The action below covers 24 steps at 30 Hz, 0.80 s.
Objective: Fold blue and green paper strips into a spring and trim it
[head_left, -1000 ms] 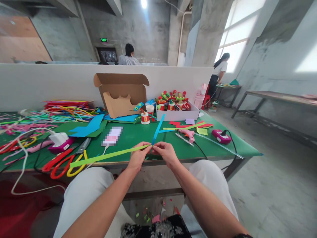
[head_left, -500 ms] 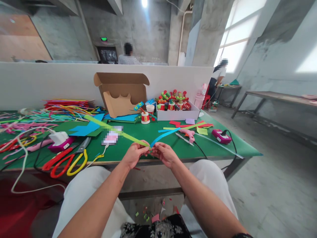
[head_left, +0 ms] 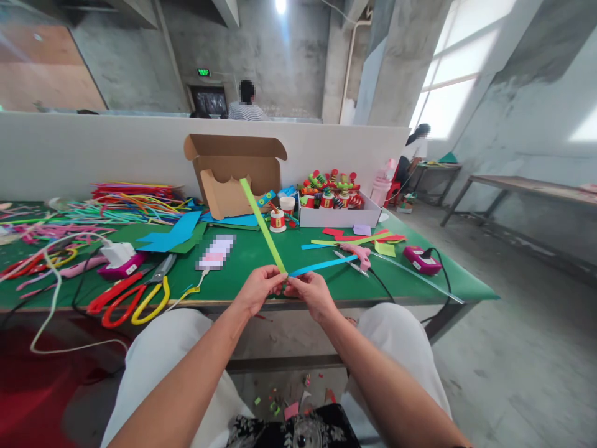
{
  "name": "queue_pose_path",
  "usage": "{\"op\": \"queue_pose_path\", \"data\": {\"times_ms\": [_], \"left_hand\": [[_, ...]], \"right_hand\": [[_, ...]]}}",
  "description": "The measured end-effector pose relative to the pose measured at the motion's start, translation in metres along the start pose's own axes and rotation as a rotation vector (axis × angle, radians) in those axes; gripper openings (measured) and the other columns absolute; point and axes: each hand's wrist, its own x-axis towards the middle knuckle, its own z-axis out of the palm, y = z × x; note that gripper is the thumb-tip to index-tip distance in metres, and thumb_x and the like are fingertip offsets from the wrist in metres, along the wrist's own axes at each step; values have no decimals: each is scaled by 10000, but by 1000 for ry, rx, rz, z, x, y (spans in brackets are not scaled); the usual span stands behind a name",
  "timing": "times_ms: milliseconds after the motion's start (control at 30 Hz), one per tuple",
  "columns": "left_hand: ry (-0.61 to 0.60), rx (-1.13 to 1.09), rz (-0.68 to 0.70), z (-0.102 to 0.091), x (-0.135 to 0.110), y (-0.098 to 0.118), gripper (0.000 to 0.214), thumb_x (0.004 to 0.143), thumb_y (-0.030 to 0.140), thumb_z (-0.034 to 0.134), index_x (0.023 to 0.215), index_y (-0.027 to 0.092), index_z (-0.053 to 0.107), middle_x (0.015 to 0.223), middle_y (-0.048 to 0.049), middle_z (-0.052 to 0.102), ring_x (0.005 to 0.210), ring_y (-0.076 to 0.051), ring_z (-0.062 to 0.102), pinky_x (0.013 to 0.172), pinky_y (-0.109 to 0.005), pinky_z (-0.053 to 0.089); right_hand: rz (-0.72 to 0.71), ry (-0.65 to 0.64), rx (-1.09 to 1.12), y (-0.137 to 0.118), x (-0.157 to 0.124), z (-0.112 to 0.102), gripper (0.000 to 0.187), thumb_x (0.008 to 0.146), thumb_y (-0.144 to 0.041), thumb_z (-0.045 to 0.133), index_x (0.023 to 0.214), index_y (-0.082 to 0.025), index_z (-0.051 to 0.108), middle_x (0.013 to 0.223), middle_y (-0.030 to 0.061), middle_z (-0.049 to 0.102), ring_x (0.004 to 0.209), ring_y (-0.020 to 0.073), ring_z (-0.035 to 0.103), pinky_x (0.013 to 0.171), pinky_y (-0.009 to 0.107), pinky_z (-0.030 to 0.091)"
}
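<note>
Above the table's front edge, my left hand [head_left: 259, 289] pinches the near end of a lime green paper strip [head_left: 263, 225], which rises away toward the cardboard box. My right hand [head_left: 313, 292] is closed at the near end of a blue paper strip [head_left: 323, 264], which points out to the right. The two strips meet between my fingertips; how they are joined there is hidden by the fingers. Just beyond the blue strip's far end lies a pink glue gun [head_left: 358, 254] on the green table [head_left: 242, 267].
Scissors [head_left: 152, 298] and a phone [head_left: 216, 252] lie left. Behind stand an open cardboard box [head_left: 237, 149], a small red-and-white cup figure [head_left: 277, 220] and a white box [head_left: 338, 218] of similar figures. Pipe cleaners [head_left: 135, 199] pile up left; a purple power socket [head_left: 422, 260] sits right.
The green strip has swung from pointing left to standing more upright and away from me. The blue strip has turned lower to the right. Both hands keep their pinch.
</note>
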Motion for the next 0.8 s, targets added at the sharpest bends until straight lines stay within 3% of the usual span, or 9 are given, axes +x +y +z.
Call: {"op": "queue_pose_path", "data": {"times_ms": [167, 300, 500, 800], "left_hand": [[120, -101, 42, 11, 2, -14, 374, 543, 471, 783, 649, 152, 619, 584, -6, 613, 512, -94, 521, 516, -230, 399], [195, -68, 97, 12, 4, -17, 354, 531, 453, 777, 648, 156, 625, 560, 12, 592, 502, -94, 498, 519, -238, 389], [191, -62, 84, 11, 2, -11, 356, 501, 441, 795, 597, 152, 611, 514, 32, 546, 475, -77, 448, 495, -227, 360], [204, -124, 38, -6, 4, 2, 449, 392, 451, 867, 602, 142, 618, 514, 30, 547, 462, -72, 465, 474, -218, 379]], "right_hand": [[-79, 61, 63, 3, -1, 3, 291, 529, -389, 831, 614, -182, 645, 560, 2, 672, 558, 177, 652, 642, 324, 562], [-76, 52, 53, 4, 1, 2, 299, 522, -380, 835, 670, -167, 685, 588, 0, 675, 563, 146, 629, 646, 292, 548], [-114, 182, 82, 5, 6, -1, 297, 520, -409, 823, 651, -171, 702, 564, -16, 651, 507, 113, 572, 604, 263, 521], [-209, 289, 97, -16, 13, -18, 328, 503, -453, 832, 587, -173, 684, 548, -7, 632, 502, 116, 568, 631, 292, 534]]}}
